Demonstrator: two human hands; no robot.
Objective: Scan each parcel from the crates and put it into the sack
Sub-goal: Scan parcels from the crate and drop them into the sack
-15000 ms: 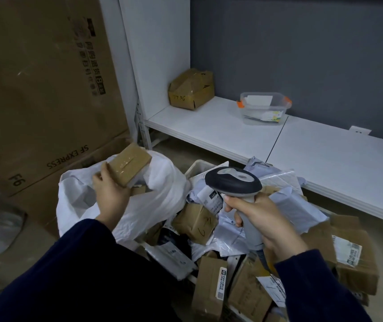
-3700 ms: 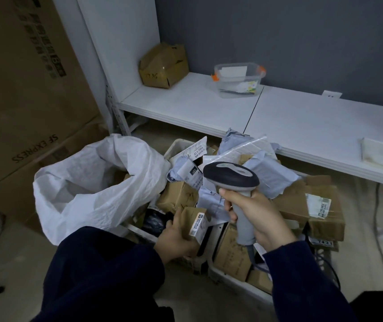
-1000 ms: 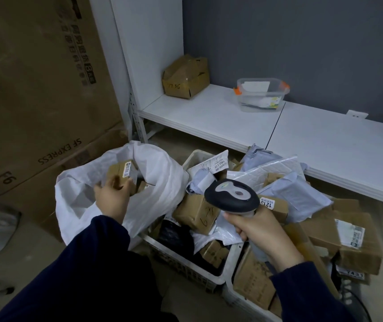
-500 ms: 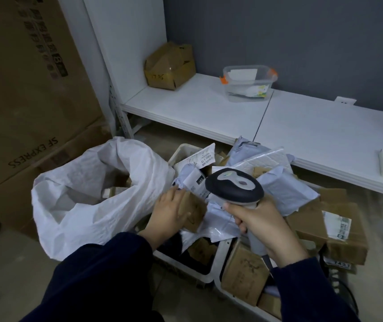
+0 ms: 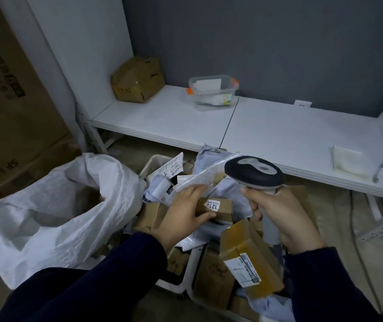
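Left hand (image 5: 185, 213): I am seeing it half closed on a small brown cardboard box (image 5: 220, 206) labelled 1213, thumb lying along the near edge, fingers wrapping over the far-left end. The box is sitting on top of the parcel heap in the white plastic crates (image 5: 191, 268), just right of the open white woven sack (image 5: 58, 205). Right hand (image 5: 281, 219): it is clenching the grey handle of a dark-headed handheld barcode scanner (image 5: 253, 174), whose head is hovering just right of the box, on its far side.
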